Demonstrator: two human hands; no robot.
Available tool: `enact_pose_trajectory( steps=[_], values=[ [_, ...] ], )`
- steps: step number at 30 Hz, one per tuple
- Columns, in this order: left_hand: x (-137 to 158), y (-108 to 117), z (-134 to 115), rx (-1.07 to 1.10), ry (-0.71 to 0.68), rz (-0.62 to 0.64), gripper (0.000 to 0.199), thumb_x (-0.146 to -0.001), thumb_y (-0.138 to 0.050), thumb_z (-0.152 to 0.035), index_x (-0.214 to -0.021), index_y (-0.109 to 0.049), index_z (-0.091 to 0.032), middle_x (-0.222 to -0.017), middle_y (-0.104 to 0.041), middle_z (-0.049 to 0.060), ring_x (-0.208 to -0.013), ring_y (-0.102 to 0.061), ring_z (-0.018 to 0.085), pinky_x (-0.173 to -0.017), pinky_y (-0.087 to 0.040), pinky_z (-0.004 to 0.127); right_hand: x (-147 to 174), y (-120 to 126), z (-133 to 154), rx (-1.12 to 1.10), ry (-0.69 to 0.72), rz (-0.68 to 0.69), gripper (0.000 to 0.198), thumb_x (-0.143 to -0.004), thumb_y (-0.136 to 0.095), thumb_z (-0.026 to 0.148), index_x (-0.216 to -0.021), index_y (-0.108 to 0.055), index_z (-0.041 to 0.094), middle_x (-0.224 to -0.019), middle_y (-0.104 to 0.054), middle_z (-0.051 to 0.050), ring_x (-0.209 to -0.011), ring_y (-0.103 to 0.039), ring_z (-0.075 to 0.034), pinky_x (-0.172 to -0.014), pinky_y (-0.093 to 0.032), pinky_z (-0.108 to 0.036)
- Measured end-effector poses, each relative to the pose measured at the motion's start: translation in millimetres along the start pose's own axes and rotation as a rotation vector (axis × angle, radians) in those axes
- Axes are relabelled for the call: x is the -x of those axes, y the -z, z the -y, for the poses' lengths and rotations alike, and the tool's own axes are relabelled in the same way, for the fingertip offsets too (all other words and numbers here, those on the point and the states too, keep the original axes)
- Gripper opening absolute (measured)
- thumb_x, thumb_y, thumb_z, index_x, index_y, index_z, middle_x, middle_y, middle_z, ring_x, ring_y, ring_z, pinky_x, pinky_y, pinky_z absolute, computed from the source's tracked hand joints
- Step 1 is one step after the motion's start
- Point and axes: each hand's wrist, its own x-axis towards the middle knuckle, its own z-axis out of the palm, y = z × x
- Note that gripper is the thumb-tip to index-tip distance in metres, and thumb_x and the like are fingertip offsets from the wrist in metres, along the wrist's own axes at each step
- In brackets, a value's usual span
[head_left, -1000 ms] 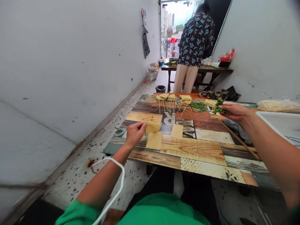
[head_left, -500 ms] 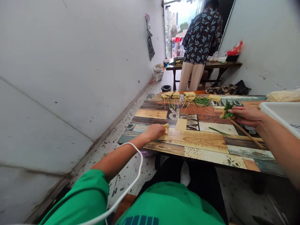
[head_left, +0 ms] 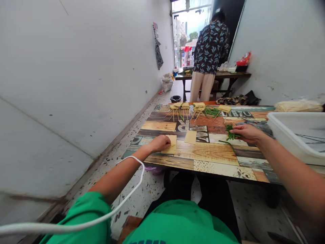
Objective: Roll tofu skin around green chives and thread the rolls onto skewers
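Observation:
My left hand [head_left: 162, 143] rests at the table's near left with its fingers pinched on a thin pale-yellow tofu sheet [head_left: 172, 146]. A second tofu sheet [head_left: 190, 137] lies flat just to the right. Above the table on the right, my right hand [head_left: 246, 133] grips a small bunch of leafy green herbs [head_left: 230, 133] between thumb and fingers. A long green stem [head_left: 230, 144] lies beneath that bunch. At the far side sit several skewered tofu rolls [head_left: 198, 106], their sticks pointing toward me, beside a pile of cut greens [head_left: 212, 112].
A white plastic tub [head_left: 284, 135] holding thin dark sticks stands at the right, with a bag of pale skewers [head_left: 298, 105] behind it. Grey cloth [head_left: 261, 127] lies near my right hand. A white cable crosses my left arm. Another person [head_left: 210, 47] stands at a far table.
My right hand has moved left with the herbs; the long brown sticks by it no longer show. The tofu sheet at my left hand, earlier raised at its edge, now lies flatter. The view shifted slightly.

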Motion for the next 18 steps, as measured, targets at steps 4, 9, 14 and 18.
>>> enact_pose_trajectory(
  steps=[4, 9, 14, 18],
  values=[
    [0.4, -3.4, -1.4, 0.034, 0.131, -0.093, 0.021, -0.081, -0.054, -0.015, -0.072, -0.073, -0.014, -0.068, -0.070, 0.004, -0.061, -0.058, 0.013, -0.058, -0.034, 0.022, 4.5, -10.5, -3.2, 0.610, -0.030, 0.104, 0.008, -0.071, -0.068, 0.022, -0.075, -0.072, 0.017, -0.062, -0.065, -0.001, -0.055, -0.058, -0.013, -0.055, -0.048, -0.024],
    [4.3, -7.8, -1.9, 0.044, 0.136, -0.167, 0.021, -0.083, -0.054, -0.018, -0.075, -0.073, -0.015, -0.072, -0.072, 0.004, -0.066, -0.062, 0.015, -0.063, -0.041, 0.023, 7.7, -1.1, 4.5, 0.934, 0.111, -0.013, 0.033, -0.079, -0.061, 0.032, -0.106, -0.075, 0.019, -0.081, -0.074, -0.005, -0.072, -0.066, -0.019, -0.070, -0.048, -0.026],
    [10.2, -4.6, 9.0, -0.037, 0.149, -0.445, 0.023, -0.089, -0.052, -0.025, -0.085, -0.073, -0.017, -0.089, -0.075, 0.008, -0.083, -0.068, 0.021, -0.075, -0.049, 0.029, 27.0, 13.9, -0.2, 0.989, -0.040, -0.029, 0.048, -0.090, -0.046, 0.052, -0.107, -0.074, 0.017, -0.083, -0.074, -0.009, -0.078, -0.067, -0.023, -0.070, -0.046, -0.029],
    [-4.7, 19.2, 4.5, -0.093, 0.143, -0.739, 0.025, -0.092, -0.049, -0.028, -0.089, -0.070, -0.017, -0.091, -0.074, 0.010, -0.086, -0.067, 0.023, -0.080, -0.051, 0.033, 47.7, -10.3, -15.5, 1.157, -0.077, 0.014, 0.046, -0.085, -0.056, 0.051, -0.101, -0.073, 0.011, -0.099, -0.073, -0.017, -0.092, -0.067, -0.028, -0.070, -0.046, -0.030]
  ],
)
